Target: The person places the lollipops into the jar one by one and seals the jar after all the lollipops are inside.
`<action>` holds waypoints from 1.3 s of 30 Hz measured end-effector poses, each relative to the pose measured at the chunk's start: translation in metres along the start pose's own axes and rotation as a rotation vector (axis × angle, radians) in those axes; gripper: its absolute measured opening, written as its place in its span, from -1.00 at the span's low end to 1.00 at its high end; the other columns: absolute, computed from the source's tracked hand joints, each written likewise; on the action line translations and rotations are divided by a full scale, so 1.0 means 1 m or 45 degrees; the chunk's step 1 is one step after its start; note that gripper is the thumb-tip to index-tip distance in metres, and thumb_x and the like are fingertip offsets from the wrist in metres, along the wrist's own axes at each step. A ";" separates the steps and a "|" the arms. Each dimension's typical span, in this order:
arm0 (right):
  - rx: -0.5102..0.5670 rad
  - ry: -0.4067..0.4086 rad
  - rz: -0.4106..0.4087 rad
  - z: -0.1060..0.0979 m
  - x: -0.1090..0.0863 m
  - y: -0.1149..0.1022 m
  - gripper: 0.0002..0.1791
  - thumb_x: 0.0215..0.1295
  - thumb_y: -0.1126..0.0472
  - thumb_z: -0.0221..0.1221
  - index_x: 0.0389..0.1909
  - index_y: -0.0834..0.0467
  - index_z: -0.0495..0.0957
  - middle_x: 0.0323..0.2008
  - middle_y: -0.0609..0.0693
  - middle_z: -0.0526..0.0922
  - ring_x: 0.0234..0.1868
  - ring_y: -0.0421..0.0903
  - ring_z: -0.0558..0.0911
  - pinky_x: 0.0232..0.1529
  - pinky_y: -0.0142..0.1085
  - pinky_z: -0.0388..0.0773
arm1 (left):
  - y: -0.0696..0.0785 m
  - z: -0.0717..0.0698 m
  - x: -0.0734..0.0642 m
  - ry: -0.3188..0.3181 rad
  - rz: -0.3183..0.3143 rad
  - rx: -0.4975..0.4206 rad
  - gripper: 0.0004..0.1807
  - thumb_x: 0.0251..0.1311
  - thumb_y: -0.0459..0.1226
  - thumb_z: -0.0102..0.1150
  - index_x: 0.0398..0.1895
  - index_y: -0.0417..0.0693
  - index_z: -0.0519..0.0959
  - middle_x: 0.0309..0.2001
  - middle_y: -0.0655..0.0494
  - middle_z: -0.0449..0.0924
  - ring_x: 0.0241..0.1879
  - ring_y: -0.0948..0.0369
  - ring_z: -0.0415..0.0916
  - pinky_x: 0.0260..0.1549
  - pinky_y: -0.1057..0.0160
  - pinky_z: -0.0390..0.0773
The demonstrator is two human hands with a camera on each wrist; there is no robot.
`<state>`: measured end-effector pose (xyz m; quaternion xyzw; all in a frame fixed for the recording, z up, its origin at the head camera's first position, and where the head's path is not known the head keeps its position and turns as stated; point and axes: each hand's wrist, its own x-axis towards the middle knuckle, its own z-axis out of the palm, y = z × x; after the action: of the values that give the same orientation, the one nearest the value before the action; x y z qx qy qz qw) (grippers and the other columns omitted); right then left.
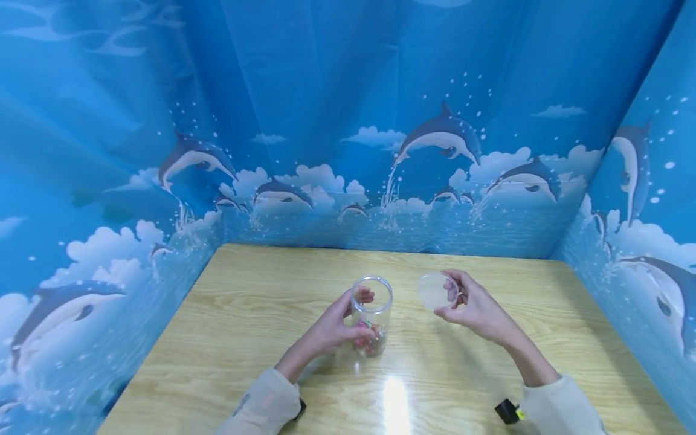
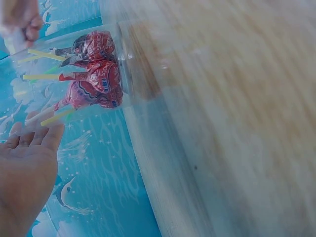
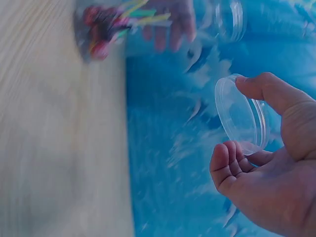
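My left hand [image 1: 330, 329] grips a clear, lidless jar [image 1: 375, 315] around its side, thumb in front and fingers behind. The jar stands upright at the middle of the wooden table, its round mouth facing up. Several lollipops [image 2: 96, 69] in red and pink wrappers lie in its bottom, with yellow and green sticks pointing towards the mouth. To the right of the jar, my right hand [image 1: 481, 311] pinches a clear round lid [image 3: 239, 116] by its edge, thumb on one side and fingers on the other. The lid is tilted and held above the table, apart from the jar.
The table [image 1: 261, 290] has a light wood grain and a bright glare patch near its front. Blue curtains [image 1: 337, 121] printed with dolphins and clouds hang along the back and both sides. A small black device [image 1: 508, 411] sits by the right sleeve.
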<state>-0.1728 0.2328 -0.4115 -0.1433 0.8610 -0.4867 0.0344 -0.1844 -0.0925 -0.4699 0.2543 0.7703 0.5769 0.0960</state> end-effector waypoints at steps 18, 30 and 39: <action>-0.056 -0.005 -0.205 0.019 -0.007 -0.046 -0.03 0.09 0.28 0.53 0.46 0.38 0.21 -0.06 0.13 0.43 -0.10 0.01 0.58 -0.10 -0.35 0.64 | 0.001 0.000 0.001 -0.004 0.008 -0.007 -0.15 0.08 -0.34 0.54 0.45 -0.17 0.33 0.38 -0.16 0.45 0.40 -0.10 0.37 0.44 -0.14 0.27; -0.038 -0.010 -0.270 0.023 -0.006 -0.048 -0.05 0.11 0.29 0.52 0.45 0.37 0.22 -0.06 0.13 0.46 -0.13 -0.02 0.56 -0.09 -0.26 0.66 | 0.001 0.000 0.001 -0.003 0.013 -0.014 -0.15 0.07 -0.33 0.55 0.44 -0.16 0.33 0.37 -0.17 0.46 0.39 -0.12 0.37 0.44 -0.17 0.26; 0.218 -0.017 -0.393 0.035 0.001 -0.048 -0.12 0.19 0.44 0.43 0.48 0.32 0.20 0.30 0.25 0.46 0.16 0.16 0.59 0.24 -0.23 0.58 | -0.001 -0.001 0.000 -0.006 0.027 -0.017 -0.14 0.08 -0.32 0.55 0.44 -0.18 0.32 0.37 -0.20 0.45 0.39 -0.12 0.37 0.44 -0.18 0.26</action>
<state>-0.1563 0.1808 -0.3892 -0.2735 0.7841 -0.5567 -0.0230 -0.1851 -0.0931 -0.4706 0.2633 0.7635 0.5823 0.0933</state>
